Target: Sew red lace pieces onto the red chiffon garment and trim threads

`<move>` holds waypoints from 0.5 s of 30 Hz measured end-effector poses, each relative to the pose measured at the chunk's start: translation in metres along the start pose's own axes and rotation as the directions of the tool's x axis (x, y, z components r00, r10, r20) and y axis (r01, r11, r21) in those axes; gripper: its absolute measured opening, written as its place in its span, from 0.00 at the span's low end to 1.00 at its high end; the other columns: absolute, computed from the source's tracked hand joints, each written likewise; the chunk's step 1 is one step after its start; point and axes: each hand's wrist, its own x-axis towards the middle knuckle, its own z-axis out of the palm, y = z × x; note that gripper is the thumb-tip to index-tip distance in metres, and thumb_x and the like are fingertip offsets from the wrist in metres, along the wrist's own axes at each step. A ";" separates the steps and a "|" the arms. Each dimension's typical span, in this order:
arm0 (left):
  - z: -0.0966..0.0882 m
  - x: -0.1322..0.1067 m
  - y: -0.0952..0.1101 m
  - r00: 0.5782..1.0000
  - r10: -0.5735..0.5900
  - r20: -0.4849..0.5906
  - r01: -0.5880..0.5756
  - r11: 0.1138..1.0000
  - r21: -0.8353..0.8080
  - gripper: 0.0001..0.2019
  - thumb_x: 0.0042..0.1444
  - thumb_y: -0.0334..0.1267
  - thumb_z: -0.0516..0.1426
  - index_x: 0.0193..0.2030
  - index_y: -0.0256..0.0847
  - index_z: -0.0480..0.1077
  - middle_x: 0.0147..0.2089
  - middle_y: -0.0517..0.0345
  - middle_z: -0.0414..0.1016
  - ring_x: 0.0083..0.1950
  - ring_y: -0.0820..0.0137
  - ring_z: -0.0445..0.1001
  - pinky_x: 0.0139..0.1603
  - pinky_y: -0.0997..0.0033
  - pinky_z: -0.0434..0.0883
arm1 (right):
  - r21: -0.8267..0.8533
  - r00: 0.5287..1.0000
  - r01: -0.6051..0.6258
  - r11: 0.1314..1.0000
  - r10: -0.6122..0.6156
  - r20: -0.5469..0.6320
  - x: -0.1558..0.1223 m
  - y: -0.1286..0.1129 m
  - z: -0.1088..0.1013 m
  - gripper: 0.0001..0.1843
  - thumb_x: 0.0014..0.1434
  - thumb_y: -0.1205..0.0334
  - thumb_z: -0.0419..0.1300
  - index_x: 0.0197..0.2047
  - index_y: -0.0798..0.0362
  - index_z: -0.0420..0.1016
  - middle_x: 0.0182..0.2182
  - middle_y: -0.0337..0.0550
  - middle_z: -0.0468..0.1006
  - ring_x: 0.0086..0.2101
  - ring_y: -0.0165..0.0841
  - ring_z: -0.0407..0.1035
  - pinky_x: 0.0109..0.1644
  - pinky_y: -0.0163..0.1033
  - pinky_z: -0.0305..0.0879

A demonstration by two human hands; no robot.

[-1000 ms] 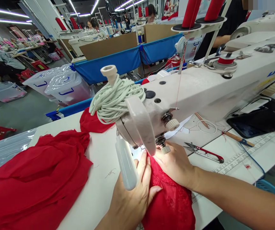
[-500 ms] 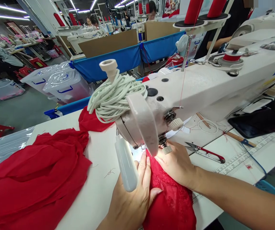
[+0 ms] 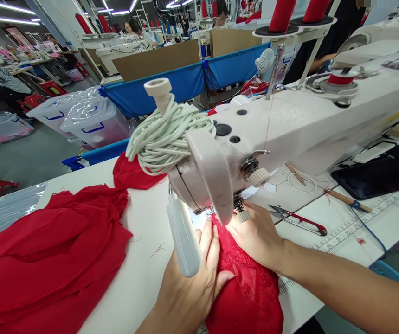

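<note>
Red lace fabric (image 3: 244, 278) runs up under the head of a white sewing machine (image 3: 283, 120). My left hand (image 3: 196, 278) lies flat along the fabric's left edge, fingers stretched toward the needle area and thumb out over the cloth. On the other side, my right hand (image 3: 257, 234) rests on the fabric close to the machine head; its fingertips are hidden behind the machine's knobs, so their grip does not show. A pale lamp (image 3: 184, 241) hangs from the head in front of my left hand. The needle itself is hidden.
A heap of red cloth (image 3: 53, 255) covers the table's left side. Red-handled thread snips (image 3: 300, 219), a wooden-handled tool (image 3: 349, 201) and a black phone (image 3: 376, 176) lie at right. A pale cord bundle (image 3: 171, 137) sits on the machine head. Clear plastic boxes (image 3: 91, 120) stand beyond.
Both hands keep nearly the same places on the red fabric. The whole view has shifted very slightly; nothing has been taken up or let go.
</note>
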 end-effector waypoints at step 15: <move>0.004 0.003 -0.007 0.998 0.063 -0.011 -0.064 0.997 -0.045 0.24 0.64 0.47 0.47 0.55 0.31 0.71 0.62 0.44 0.68 0.55 0.57 0.68 0.53 0.59 0.63 | -0.003 0.999 0.029 1.000 -0.029 -0.022 -0.003 0.000 0.002 0.14 0.55 0.72 0.58 0.19 0.53 0.69 0.22 0.38 0.72 0.27 0.30 0.61 0.30 0.37 0.47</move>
